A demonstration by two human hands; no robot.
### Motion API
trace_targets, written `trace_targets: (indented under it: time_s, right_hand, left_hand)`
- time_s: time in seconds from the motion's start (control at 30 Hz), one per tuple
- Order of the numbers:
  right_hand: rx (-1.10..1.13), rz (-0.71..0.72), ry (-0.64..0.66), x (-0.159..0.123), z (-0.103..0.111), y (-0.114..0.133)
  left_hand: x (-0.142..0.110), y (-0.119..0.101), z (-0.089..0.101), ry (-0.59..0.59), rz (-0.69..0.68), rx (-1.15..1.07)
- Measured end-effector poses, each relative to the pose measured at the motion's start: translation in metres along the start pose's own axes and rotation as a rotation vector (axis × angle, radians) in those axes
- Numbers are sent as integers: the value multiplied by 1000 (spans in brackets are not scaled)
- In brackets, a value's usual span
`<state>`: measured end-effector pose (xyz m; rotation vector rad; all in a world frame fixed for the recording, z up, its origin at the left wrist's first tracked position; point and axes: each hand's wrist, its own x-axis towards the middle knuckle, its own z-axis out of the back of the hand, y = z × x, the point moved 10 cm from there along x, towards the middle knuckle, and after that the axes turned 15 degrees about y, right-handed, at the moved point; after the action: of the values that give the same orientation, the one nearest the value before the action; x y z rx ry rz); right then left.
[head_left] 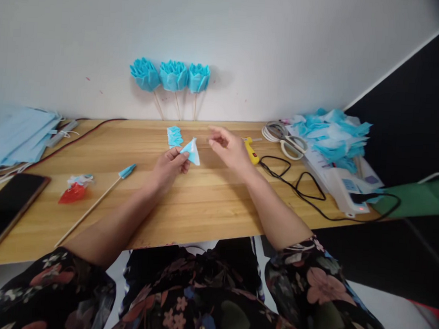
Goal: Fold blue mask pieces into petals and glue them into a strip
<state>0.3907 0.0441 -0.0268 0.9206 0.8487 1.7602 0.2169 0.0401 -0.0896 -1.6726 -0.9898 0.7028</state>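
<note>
My left hand (171,164) pinches a folded blue-and-white petal piece of mask fabric (192,152) above the middle of the table. To its right, my right hand (230,148) is raised, its fingers curved and apart with nothing visible between them. Just behind the petal lies a small stack of blue folded petals (174,136). A yellow hot glue gun (251,151) rests beyond my right hand. Left of my left forearm lies a wooden stick (94,205) with a small blue bud (127,171) at its tip.
Three blue fabric flowers (173,76) on sticks lean against the wall. Face masks (20,135), a phone (10,211) and a red plastic wrapper (73,192) lie left. Scissors (293,146), a fabric scrap pile (333,134), a power strip (347,192) and a black cord (306,202) occupy the right.
</note>
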Motion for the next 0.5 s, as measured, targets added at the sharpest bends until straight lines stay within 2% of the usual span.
trace_targets:
  time_s: [0.1, 0.2, 0.27, 0.37, 0.5]
  right_hand:
    - [-445, -149, -82, -7, 53, 2]
    - [-763, -463, -22, -22, 93, -22]
    - [-811, -609, 120, -32, 102, -45]
    - [-813, -707, 301, -41, 98, -69]
    - [-803, -729, 376, -39, 87, -76]
  left_hand:
    - [1, 0, 1, 0, 23, -71]
    - [1, 1, 2, -7, 57, -136]
    - [1, 0, 3, -6, 63, -182]
    - [1, 2, 4, -11, 79, -263]
    - [1, 4, 4, -34, 107, -368]
